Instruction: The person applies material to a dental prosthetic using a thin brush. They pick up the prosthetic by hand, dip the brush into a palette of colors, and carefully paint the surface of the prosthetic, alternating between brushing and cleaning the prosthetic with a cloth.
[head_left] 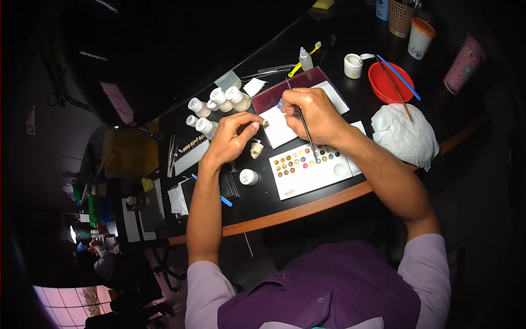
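Observation:
My left hand [233,137] is closed in a pinch on a small cream tooth-shaped piece [265,123], beside a white mixing slab [278,130]. My right hand [316,114] is closed around a thin dark-handled brush [306,129], held slanting over the slab. One end of the brush hangs above a white palette [298,189] with rows of coloured wells; I cannot tell which end has the bristles. A bluish thing [280,104] shows partly behind my right fingers. Below my left fingertips a cream dental model piece [256,149] rests on the black table.
Several white-capped jars [219,97] cluster beyond my left hand, and another jar [249,176] stands near the palette. A dark red tray lid [268,93] stands behind the slab. At right are a red bowl [378,88] with brushes across it and crumpled white tissue [408,134].

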`<state>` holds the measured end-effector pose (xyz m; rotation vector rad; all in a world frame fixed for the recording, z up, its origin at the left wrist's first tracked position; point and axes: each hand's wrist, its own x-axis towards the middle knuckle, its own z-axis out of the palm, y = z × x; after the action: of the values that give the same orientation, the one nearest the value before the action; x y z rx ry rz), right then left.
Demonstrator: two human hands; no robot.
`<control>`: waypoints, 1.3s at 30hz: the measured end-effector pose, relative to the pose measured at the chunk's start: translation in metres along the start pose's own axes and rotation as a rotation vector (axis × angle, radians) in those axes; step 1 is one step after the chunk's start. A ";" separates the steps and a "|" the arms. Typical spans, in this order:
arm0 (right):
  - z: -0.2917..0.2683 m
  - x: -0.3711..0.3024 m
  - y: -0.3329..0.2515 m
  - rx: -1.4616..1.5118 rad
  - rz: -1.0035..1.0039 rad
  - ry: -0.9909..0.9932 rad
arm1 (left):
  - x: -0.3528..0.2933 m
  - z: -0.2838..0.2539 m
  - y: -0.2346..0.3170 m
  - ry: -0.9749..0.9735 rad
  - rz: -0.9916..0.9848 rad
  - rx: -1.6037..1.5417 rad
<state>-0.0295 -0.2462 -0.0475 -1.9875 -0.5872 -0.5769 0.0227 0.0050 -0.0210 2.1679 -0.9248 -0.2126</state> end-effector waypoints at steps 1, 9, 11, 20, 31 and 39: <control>-0.002 0.001 0.000 0.021 0.001 0.035 | 0.001 0.000 0.002 0.004 0.005 -0.003; -0.009 0.001 -0.014 0.521 0.347 -0.212 | 0.001 -0.002 0.004 -0.036 -0.014 -0.052; -0.005 -0.001 -0.014 0.566 0.343 -0.217 | 0.001 -0.001 0.005 -0.036 0.006 -0.044; -0.004 -0.001 -0.021 0.413 0.291 -0.229 | 0.000 0.002 -0.006 0.008 0.080 -0.055; 0.000 -0.002 -0.020 0.394 0.279 -0.232 | 0.002 0.003 -0.010 0.035 0.111 -0.052; 0.001 -0.002 -0.020 0.389 0.288 -0.226 | 0.002 0.004 -0.011 0.038 0.096 -0.043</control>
<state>-0.0431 -0.2371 -0.0362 -1.7317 -0.4929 -0.0527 0.0286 0.0065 -0.0311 2.0753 -0.9915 -0.1428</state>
